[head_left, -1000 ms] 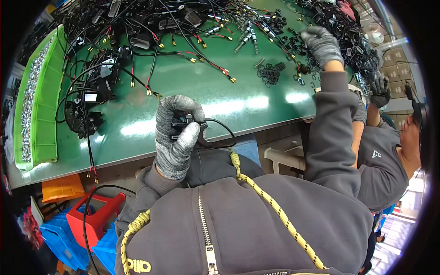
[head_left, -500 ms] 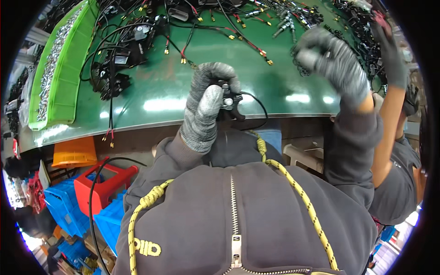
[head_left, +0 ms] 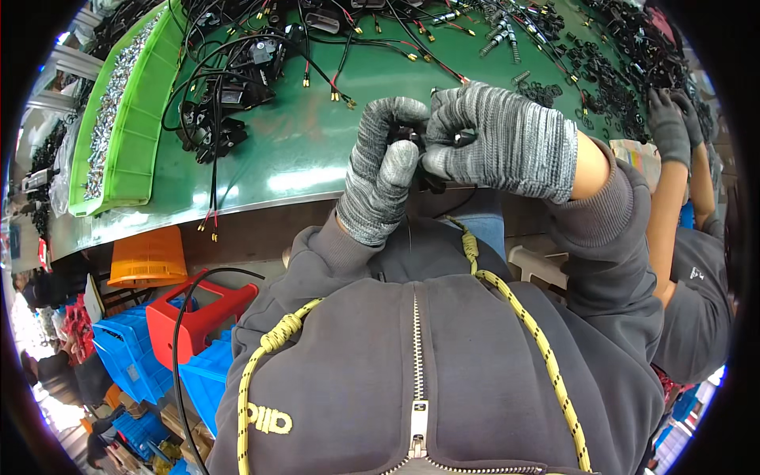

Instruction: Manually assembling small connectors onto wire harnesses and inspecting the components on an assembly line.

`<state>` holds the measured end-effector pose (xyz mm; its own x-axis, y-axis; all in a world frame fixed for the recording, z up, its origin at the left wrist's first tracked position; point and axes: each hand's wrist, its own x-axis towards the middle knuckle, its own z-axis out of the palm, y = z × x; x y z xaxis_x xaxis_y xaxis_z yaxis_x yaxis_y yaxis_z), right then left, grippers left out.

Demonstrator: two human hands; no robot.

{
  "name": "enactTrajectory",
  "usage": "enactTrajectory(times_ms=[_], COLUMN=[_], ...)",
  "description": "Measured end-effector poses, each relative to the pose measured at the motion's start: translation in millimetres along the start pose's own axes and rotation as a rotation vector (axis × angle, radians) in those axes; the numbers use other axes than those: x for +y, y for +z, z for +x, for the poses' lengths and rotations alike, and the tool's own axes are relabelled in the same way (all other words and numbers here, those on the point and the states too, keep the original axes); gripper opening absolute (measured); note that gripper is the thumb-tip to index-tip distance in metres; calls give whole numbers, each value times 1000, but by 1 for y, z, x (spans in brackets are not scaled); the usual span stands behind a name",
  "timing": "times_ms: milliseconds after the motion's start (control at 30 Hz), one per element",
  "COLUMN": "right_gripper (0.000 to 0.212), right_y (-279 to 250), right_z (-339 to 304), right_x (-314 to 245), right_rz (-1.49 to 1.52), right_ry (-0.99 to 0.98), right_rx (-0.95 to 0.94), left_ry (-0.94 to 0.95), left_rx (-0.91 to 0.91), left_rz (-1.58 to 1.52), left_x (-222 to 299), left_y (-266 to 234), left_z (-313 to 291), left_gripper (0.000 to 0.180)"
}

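Observation:
In front of my chest, my gray-gloved left hand (head_left: 378, 176) is closed around a small black lever-like part (head_left: 432, 184), mostly hidden by the fingers. A thin black cable runs from its underside. My right hand (head_left: 507, 142), also gloved, meets the left from the right with its fingertips pinched against the part. A small black piece (head_left: 465, 138) shows between the right fingers; its kind cannot be made out. Both hands are above the near edge of the green table (head_left: 309, 146).
A green bin (head_left: 131, 158) of small metal fasteners stands at left, beside black cabled assemblies (head_left: 229, 95). Metal springs (head_left: 500, 36) and small black parts (head_left: 606, 83) lie toward the right. A co-worker's gloved hand (head_left: 670, 131) works at far right. Below left are orange, red and blue plastic containers (head_left: 134, 356).
My right hand has come from the table's right side to the left hand and now touches the held part. The co-worker's hands have lowered to the pile at right. The view has shifted slightly.

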<state>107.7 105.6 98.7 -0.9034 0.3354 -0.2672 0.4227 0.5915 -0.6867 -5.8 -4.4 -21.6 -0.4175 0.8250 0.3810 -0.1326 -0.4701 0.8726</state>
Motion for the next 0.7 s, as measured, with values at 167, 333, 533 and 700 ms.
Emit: enactTrajectory(times_ms=[167, 333, 533, 700], right_gripper=[15, 15, 13, 14], right_y=[10, 2, 0, -4], right_z=[0, -1, 1, 1], right_x=[7, 10, 9, 10], right_rz=[74, 366, 238, 221], right_ry=[-92, 51, 46, 76], right_rx=[135, -27, -22, -76], left_ry=[11, 5, -4, -39], left_rx=[14, 1, -10, -1], left_rz=[-83, -65, -69, -77], left_x=[-4, -6, -5, -7], left_y=[-1, 0, -1, 0], left_z=[4, 1, 1, 0], left_gripper=[38, 44, 50, 55])
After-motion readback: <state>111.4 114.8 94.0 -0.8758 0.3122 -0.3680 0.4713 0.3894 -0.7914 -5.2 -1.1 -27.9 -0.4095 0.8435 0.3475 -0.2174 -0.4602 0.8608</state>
